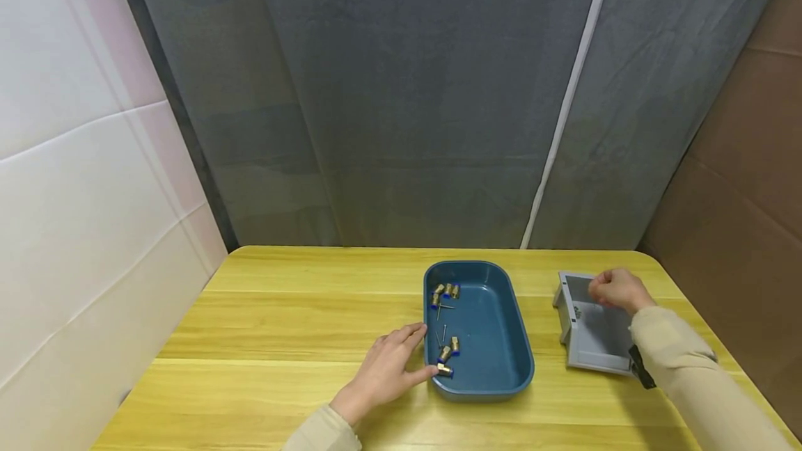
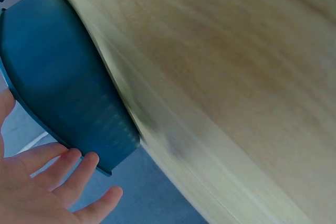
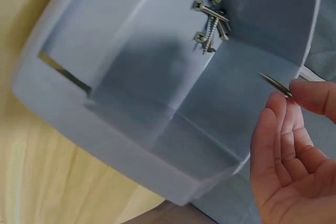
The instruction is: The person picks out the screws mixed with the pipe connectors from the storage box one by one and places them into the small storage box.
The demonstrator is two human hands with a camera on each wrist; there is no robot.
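Right wrist view: the screw [image 3: 275,84] is pinched by its head end between thumb and fingertip of the right hand [image 3: 291,156], point sticking out toward ten o'clock, up over the grey bin [image 3: 131,124].
Screw, handling: small, stiff steel, next to no weight; smooth enough to roll out of a loose pinch, and the tip is sharp. My read is that the head end, where it is held now, is the safe place.
Grip, right: closed on the screw, other fingers loosely curled below it.
Screws in bin: a little heap of screws [image 3: 209,19] lies in the far corner, at about twelve o'clock from the hand, touching one another.
Bin on table: in the head view the grey bin [image 1: 595,339] lies at three o'clock of the blue tray [image 1: 501,360], apart from it, with the right hand [image 1: 617,289] over its far end.
Tray: brass fittings [image 1: 446,291] and a couple of loose screws sit along its left side; more fittings near the front left corner.
Grip, left: the left hand [image 1: 388,371] has fingers straight and spread, resting against the tray's left wall at nine o'clock, holding nothing; one fitting [image 1: 444,369] lies just by its fingertip.
Table [image 1: 282,319]: yellow wood.
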